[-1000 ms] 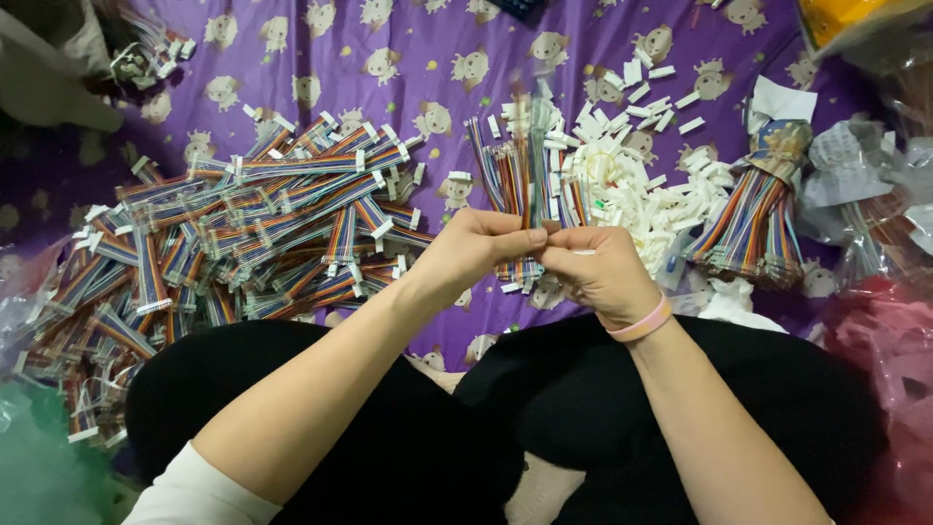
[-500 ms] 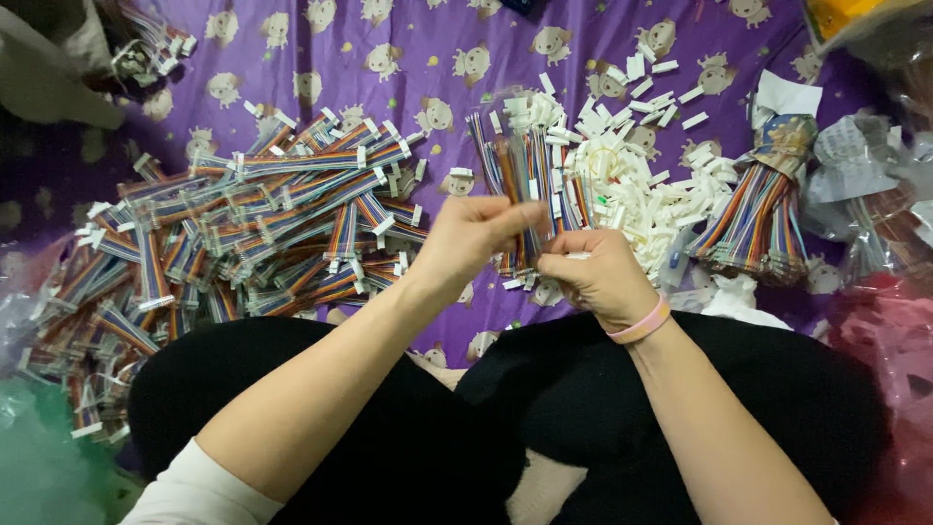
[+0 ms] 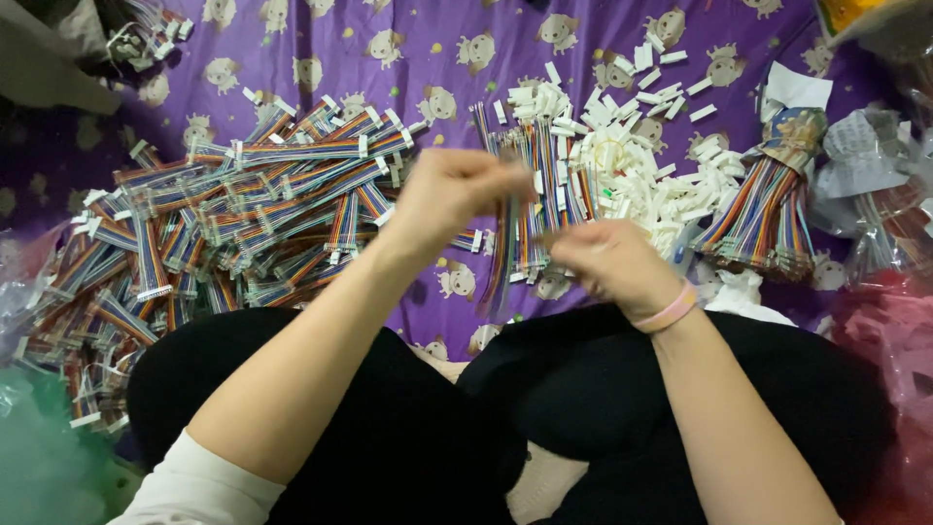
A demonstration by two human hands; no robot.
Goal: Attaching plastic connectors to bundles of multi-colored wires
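Observation:
My left hand (image 3: pixel 452 194) is raised above my lap, fingers pinched on the upper end of a multicoloured ribbon cable (image 3: pixel 505 243) that hangs down blurred. My right hand (image 3: pixel 607 262), with a pink band at the wrist, is closed near the cable's lower part; whether it grips the cable I cannot tell for sure. Behind my hands lies a small bundle of the same rainbow cables (image 3: pixel 539 165) on the purple patterned cloth (image 3: pixel 408 58).
A big heap of finished rainbow cables (image 3: pixel 224 224) covers the left. A pile of white plastic connectors (image 3: pixel 641 165) lies right of centre, beside a tied cable bunch (image 3: pixel 768 214). Clear plastic bags (image 3: pixel 875 175) sit at the right edge. My black-trousered legs fill the foreground.
My left hand has risen and moved up-left, drawing a cable upward. My right hand has stayed low and shifted slightly right; the hands are now farther apart.

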